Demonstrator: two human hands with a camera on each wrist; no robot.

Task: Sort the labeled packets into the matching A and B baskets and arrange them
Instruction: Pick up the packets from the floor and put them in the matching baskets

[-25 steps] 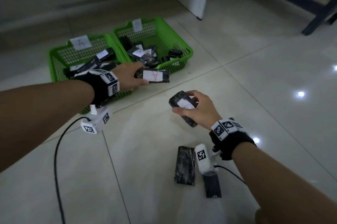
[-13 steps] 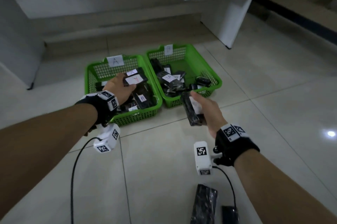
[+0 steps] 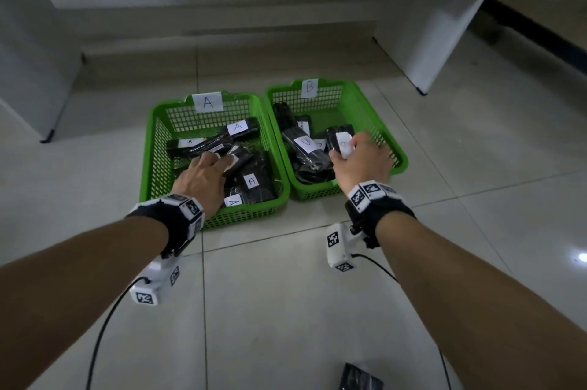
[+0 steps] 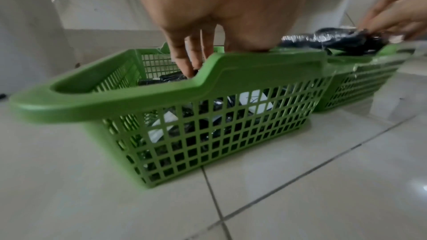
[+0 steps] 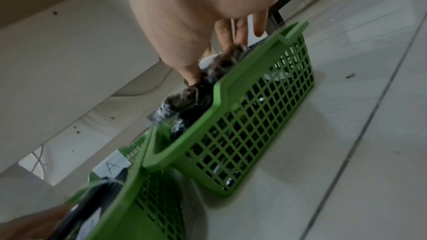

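Note:
Two green mesh baskets stand side by side on the tiled floor. Basket A point(image 3: 151, 148) on the left holds several black packets with A labels. Basket B point(image 3: 382, 132) on the right holds black packets too. My left hand point(image 3: 219, 160) reaches into basket A, its straight fingers resting on a labelled black packet point(image 3: 236, 158). In the left wrist view the fingers point(image 4: 188, 64) hang down past the rim of basket A point(image 4: 254, 66). My right hand point(image 3: 349, 151) grips a black packet with a white label point(image 3: 341, 135) over basket B, seen also in the right wrist view point(image 5: 184, 101).
One loose black packet point(image 3: 360, 378) lies on the floor near me. A white cabinet point(image 3: 438, 17) stands behind basket B on the right, and a low ledge point(image 3: 222, 40) runs behind both baskets. Camera cables point(image 3: 101, 335) trail over the tiles under my arms.
Both hands have moved forward to the baskets. The left one brought its A packet down into basket A and straightened its fingers. The right one carried its packet from the floor to over basket B.

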